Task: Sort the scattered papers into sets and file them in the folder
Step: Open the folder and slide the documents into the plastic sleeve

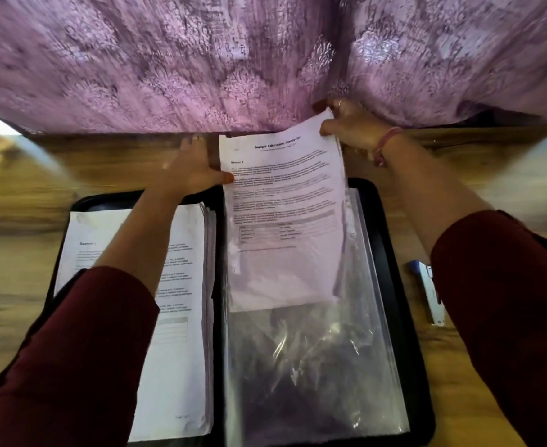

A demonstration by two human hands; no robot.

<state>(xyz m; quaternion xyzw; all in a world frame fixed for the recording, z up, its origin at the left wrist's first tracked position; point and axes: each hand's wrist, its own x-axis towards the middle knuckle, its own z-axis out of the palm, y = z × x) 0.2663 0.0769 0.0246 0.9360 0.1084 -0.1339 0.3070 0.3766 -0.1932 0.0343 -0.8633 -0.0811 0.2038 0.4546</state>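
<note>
A black folder (391, 240) lies open on the wooden table. Its left side holds filed printed pages (182, 366) in sleeves. On its right side lies a clear plastic sleeve (314, 366). A printed paper set (285, 221) headed "Sample Education Transcript" sits partway down inside that sleeve, its upper half sticking out past the folder's top. My right hand (349, 124) pinches the paper's top right corner. My left hand (198, 169) rests at the paper's left edge, thumb touching it, fingers spread.
A blue and white stapler (428, 291) lies on the table right of the folder, beside my right sleeve. A purple patterned curtain (201, 59) hangs along the table's far edge, just behind my hands. Bare wooden tabletop (17, 253) shows on the left.
</note>
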